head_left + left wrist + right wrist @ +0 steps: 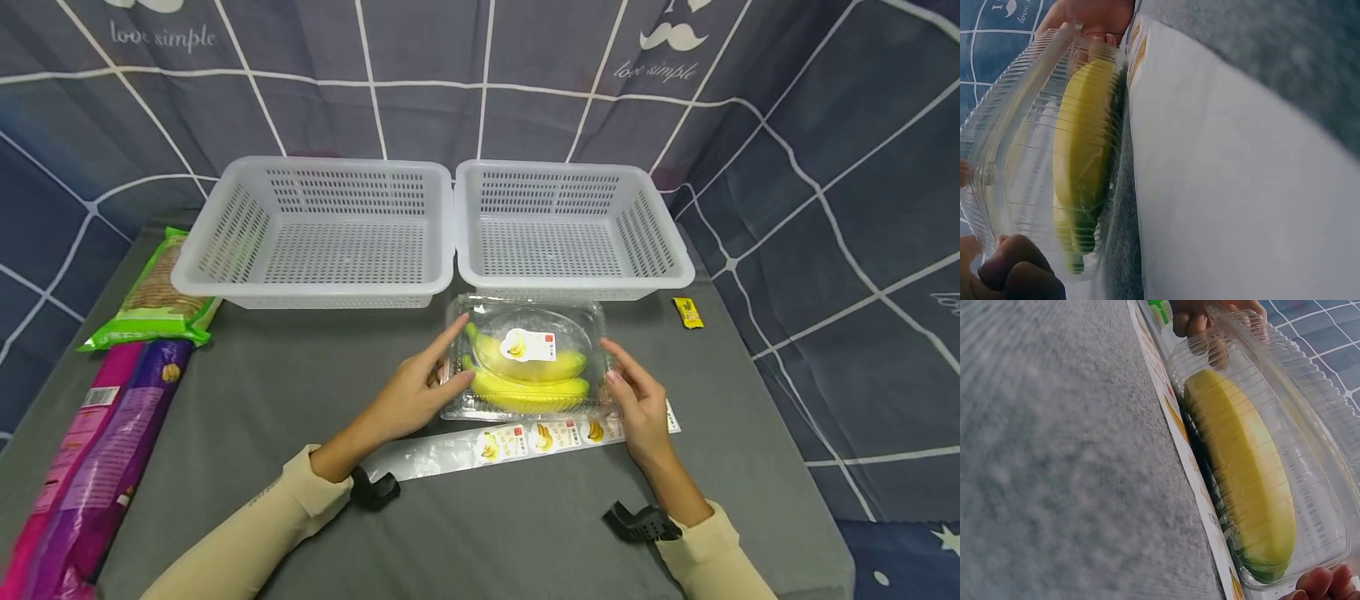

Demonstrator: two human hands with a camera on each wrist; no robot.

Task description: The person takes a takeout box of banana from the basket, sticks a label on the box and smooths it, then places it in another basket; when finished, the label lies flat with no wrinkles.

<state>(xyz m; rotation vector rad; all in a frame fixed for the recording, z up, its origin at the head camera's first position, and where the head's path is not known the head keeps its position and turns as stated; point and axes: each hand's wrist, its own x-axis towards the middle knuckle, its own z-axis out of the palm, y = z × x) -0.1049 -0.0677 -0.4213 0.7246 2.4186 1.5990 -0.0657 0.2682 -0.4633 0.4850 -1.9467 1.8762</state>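
Observation:
A clear plastic clamshell box (585, 319) with yellow bananas (517, 398) inside sits in front of the baskets. On its lid is a white label (542, 347) with a banana picture. My left hand (416, 390) holds the box's left side, thumb and index finger on the lid, other fingers curled at the side. The right hand (643, 412) grips the right side, thumb and index finger at the lid's edge. In the right wrist view, a banana (1244, 469) shows through the ribbed wall. A strip of banana stickers (442, 454) lies along the box's near edge, partly under the right hand.
Two white perforated baskets, one on the left (438, 292) and one on the right (585, 292), stand side by side behind the box. A green packet (153, 287) and a purple-pink bag (97, 475) lie at the left. A small yellow sachet (687, 312) is at the right.

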